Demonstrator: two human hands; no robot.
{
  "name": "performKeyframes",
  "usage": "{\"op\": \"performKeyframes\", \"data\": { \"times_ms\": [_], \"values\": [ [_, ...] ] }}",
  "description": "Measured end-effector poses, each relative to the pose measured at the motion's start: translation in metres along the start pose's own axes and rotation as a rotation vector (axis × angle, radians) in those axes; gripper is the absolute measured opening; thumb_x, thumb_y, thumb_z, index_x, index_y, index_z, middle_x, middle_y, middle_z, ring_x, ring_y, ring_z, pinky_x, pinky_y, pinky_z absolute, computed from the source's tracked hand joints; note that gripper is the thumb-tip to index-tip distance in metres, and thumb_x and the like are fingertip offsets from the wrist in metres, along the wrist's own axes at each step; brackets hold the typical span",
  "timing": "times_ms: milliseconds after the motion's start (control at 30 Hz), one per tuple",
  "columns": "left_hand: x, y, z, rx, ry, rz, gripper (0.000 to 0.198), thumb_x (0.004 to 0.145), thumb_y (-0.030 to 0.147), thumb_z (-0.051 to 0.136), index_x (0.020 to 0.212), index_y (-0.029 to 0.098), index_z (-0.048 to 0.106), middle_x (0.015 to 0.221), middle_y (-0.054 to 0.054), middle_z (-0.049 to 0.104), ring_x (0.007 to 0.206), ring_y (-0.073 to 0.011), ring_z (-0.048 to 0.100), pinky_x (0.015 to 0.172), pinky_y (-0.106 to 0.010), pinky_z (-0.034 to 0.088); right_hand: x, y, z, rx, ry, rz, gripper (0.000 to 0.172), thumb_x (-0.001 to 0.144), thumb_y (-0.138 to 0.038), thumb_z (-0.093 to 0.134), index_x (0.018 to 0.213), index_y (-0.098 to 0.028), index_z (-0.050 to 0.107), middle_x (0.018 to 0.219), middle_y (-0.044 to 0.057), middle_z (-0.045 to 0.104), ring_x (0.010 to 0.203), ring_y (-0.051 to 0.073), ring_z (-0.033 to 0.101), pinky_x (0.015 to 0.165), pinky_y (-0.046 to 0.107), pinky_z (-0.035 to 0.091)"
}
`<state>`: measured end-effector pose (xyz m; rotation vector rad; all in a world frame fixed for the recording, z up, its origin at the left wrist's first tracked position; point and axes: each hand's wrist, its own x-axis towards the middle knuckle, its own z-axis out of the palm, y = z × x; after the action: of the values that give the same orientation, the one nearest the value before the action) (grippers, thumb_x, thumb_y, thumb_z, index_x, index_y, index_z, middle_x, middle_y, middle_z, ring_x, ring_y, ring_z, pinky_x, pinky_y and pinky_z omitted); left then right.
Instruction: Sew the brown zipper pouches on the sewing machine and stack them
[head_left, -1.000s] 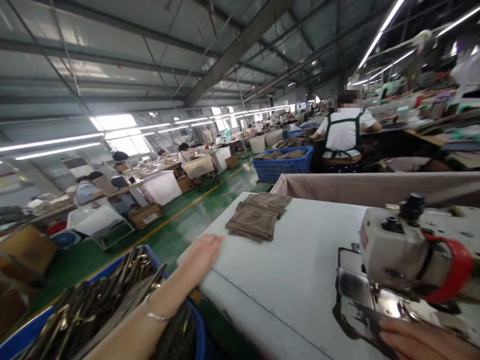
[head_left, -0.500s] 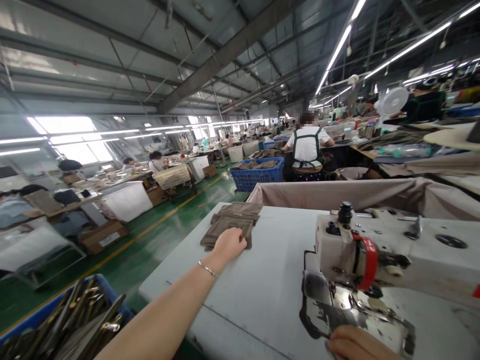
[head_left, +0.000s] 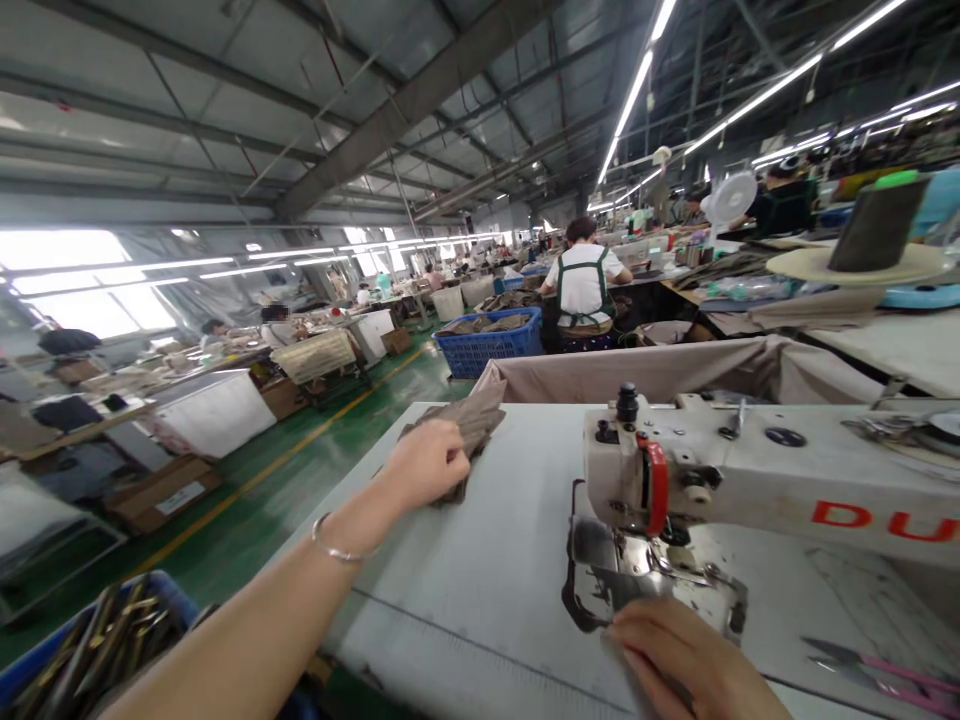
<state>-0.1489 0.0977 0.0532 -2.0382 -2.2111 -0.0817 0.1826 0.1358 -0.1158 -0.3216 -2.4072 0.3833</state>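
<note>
My left hand (head_left: 424,462) reaches across the white sewing table (head_left: 487,590) and is closed on the near edge of a stack of brown fabric pieces (head_left: 471,424), lifting part of it. My right hand (head_left: 686,665) rests with curled fingers on the table just in front of the needle plate (head_left: 637,580) of the white sewing machine (head_left: 750,480); I cannot see anything under it. A silver bracelet (head_left: 337,545) sits on my left wrist.
A blue bin of dark, gold-trimmed pieces (head_left: 90,645) stands at lower left. Pink-handled scissors (head_left: 877,665) lie at the right. Beige cloth (head_left: 675,365) hangs behind the table. A person in a green apron (head_left: 585,285) sits ahead beside a blue crate (head_left: 491,345).
My left hand went from hovering near the table edge to the fabric stack, closed on it and pulled it nearer. The view swung right and my right hand came further into view.
</note>
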Motion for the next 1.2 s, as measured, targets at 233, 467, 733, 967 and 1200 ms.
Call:
{"op": "performKeyframes", "data": {
  "times_ms": [233, 467, 733, 967, 1200],
  "values": [
    [-0.061, 0.069, 0.077, -0.214, -0.15, 0.183, 0.04, 0.094, 0.039, 0.052, 0.129, 0.019, 0.056, 0.142, -0.01, 0.049, 0.131, -0.0247, 0.043, 0.11, -0.038, 0.034, 0.006, -0.032, 0.01, -0.1, 0.027, 0.039, 0.03, 0.085, -0.023, 0.065, 0.115, -0.023, 0.062, 0.117, 0.007, 0.064, 0.103, 0.024, 0.062, 0.085, 0.037, 0.056],
    [-0.062, 0.084, 0.104, -0.306, -0.135, 0.208, 0.071, 0.065, 0.054, 0.08, 0.129, 0.031, 0.057, 0.138, -0.007, 0.047, 0.128, -0.0304, 0.041, 0.11, -0.046, 0.031, -0.008, -0.05, 0.024, -0.015, -0.042, 0.184, 0.033, 0.081, -0.017, 0.065, 0.113, -0.027, 0.062, 0.124, 0.002, 0.061, 0.111, 0.025, 0.057, 0.094, 0.042, 0.05],
    [-0.079, 0.104, 0.097, -0.527, -0.177, 0.177, 0.033, 0.073, 0.026, 0.078, 0.104, 0.025, 0.069, 0.105, -0.004, 0.06, 0.103, -0.0243, 0.052, 0.094, -0.037, 0.038, -0.012, -0.053, 0.024, 0.065, -0.014, 0.404, 0.013, 0.082, -0.015, 0.064, 0.092, -0.02, 0.057, 0.122, 0.011, 0.054, 0.115, 0.029, 0.05, 0.097, 0.049, 0.046],
    [-0.091, 0.115, 0.048, -0.962, -0.229, -0.064, 0.009, 0.085, 0.018, 0.056, 0.093, 0.019, 0.058, 0.082, 0.001, 0.062, 0.077, -0.0154, 0.057, 0.067, -0.024, 0.041, 0.005, -0.064, -0.016, 0.177, 0.035, 0.379, 0.01, 0.094, -0.027, 0.052, 0.097, -0.024, 0.062, 0.131, 0.007, 0.051, 0.122, 0.024, 0.047, 0.099, 0.041, 0.046],
    [-0.1, 0.128, 0.02, -1.504, -0.275, -0.17, 0.023, 0.084, 0.033, 0.068, 0.096, 0.014, 0.068, 0.089, -0.004, 0.065, 0.084, -0.0175, 0.056, 0.075, -0.025, 0.043, 0.019, -0.073, -0.052, 0.18, 0.104, 0.269, 0.014, 0.096, -0.028, 0.051, 0.095, -0.025, 0.065, 0.101, 0.004, 0.067, 0.097, 0.02, 0.062, 0.088, 0.035, 0.05]
  ]
}}
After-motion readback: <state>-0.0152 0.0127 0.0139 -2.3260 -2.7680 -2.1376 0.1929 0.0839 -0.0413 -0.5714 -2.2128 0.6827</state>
